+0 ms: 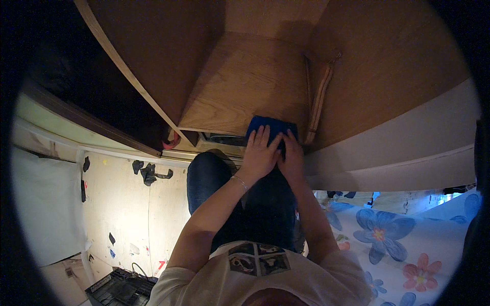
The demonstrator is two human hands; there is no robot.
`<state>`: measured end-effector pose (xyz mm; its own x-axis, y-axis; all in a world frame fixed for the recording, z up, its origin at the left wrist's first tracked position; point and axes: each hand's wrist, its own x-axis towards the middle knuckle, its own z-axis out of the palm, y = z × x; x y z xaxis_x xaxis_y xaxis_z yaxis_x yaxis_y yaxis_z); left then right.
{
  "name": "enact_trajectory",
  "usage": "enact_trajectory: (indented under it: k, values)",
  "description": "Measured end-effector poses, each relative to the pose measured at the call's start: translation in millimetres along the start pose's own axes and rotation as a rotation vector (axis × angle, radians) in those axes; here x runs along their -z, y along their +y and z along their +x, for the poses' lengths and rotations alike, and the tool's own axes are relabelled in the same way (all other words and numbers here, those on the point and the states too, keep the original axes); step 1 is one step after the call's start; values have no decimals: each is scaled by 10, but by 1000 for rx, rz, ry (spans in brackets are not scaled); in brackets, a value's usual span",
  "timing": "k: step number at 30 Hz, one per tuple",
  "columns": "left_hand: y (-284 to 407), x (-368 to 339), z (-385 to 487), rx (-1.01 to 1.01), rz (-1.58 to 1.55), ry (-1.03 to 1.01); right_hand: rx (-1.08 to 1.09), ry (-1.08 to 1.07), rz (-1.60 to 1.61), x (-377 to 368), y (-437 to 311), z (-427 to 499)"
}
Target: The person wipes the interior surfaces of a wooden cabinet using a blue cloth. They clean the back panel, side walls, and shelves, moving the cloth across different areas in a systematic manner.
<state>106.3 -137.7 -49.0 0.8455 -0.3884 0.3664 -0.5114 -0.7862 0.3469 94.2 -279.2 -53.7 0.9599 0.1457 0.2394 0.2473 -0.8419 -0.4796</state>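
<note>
A folded dark blue cloth lies at the front edge of a wooden cabinet shelf, just above my knees. My left hand holds it from the near side, its fingers spread over the top face and its thumb towards the right. Close beside it, my right hand has its fingers bent onto the cloth's right part. The two hands meet or nearly meet at the thumbs. Both palms and the cloth's lower part are hidden from view.
A brown strap-like strip hangs along the cabinet's right wall. Left of the shelf a red strap shows near a dark opening. A flower-patterned fabric spreads at lower right. A black crate stands on the lower left.
</note>
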Motion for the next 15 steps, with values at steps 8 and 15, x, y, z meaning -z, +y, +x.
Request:
enact_trajectory:
  k: [8,15]
  values:
    - [-576,206,-135,46,149,-83,190,-72,-170,-229,-385,246]
    - [-1482,757,-551,232,317,165,472,23,-49,-978,-1177,809]
